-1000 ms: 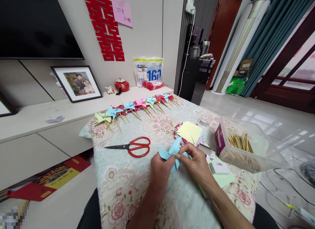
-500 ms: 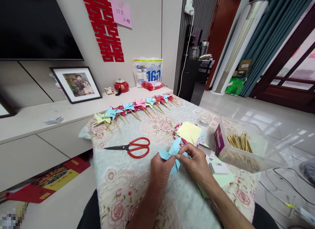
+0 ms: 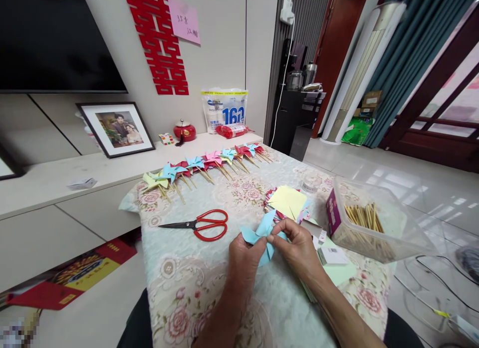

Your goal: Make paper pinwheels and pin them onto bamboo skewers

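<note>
A light-blue paper pinwheel (image 3: 266,222) is held above the table between both hands. My left hand (image 3: 245,258) grips its left side, thumb pressed near the centre. The fingertips of my right hand (image 3: 294,241) are pinched at the pinwheel's middle; whether a pin is between them I cannot tell. To the left, scissors (image 3: 211,224) with red handles lie with blades pointing left. Just beyond my hands sits a stack of cut paper squares (image 3: 288,201), pale yellow on top. Near my right wrist a small white box (image 3: 333,256) rests on pale green paper (image 3: 344,272).
Finished pinwheels on sticks (image 3: 194,162) line the table's far edge. A clear plastic bin (image 3: 404,238) of wooden sticks (image 3: 364,218) stands at the right, near a small round clear container (image 3: 312,182). Behind is a white cabinet (image 3: 123,173) with a framed photo (image 3: 116,128).
</note>
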`<state>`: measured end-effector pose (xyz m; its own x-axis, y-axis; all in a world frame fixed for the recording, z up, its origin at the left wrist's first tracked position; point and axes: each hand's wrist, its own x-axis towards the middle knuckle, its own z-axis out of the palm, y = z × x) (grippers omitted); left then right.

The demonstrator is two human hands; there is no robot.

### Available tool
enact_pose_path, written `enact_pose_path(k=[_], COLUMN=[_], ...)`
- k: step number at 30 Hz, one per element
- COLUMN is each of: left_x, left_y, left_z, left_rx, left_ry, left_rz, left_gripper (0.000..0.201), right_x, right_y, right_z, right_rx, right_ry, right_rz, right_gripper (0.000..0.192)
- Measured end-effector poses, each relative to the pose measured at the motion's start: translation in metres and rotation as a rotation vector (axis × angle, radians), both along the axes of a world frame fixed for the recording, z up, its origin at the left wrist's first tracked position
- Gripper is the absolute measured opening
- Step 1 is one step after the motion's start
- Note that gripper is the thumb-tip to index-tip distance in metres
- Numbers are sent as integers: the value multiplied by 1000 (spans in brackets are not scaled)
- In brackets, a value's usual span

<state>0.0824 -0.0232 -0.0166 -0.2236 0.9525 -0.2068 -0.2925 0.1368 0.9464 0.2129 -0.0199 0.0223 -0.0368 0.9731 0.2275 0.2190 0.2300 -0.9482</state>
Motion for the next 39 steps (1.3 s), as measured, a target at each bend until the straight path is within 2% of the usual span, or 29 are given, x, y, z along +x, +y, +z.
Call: enact_pose_path(k=[4, 17, 26, 33, 34, 39], left_x=[-1, 2, 1, 3, 3, 2], left_y=[-1, -3, -6, -7, -8, -10], left_z=[5, 6, 11, 17, 19, 29], left_rx=[-19, 14, 16, 7, 14, 19], left_ry=[-12, -59, 13, -98, -116, -181], left_rz=[2, 4, -1, -24, -39, -88], left_gripper=[30, 29, 24, 22, 22, 30], right_x=[-1, -2, -2, -2, -2, -3], right_y=[0, 0, -3, -1, -1, 1], right_z=[1, 0, 2, -1, -2, -5], right_rx=[-3, 15, 22, 2, -18, -62], right_ry=[16, 13, -27, 26, 52, 127], right_rz=[-4, -11, -26, 13, 17, 4], right_gripper=[14, 12, 11, 12, 15, 54])
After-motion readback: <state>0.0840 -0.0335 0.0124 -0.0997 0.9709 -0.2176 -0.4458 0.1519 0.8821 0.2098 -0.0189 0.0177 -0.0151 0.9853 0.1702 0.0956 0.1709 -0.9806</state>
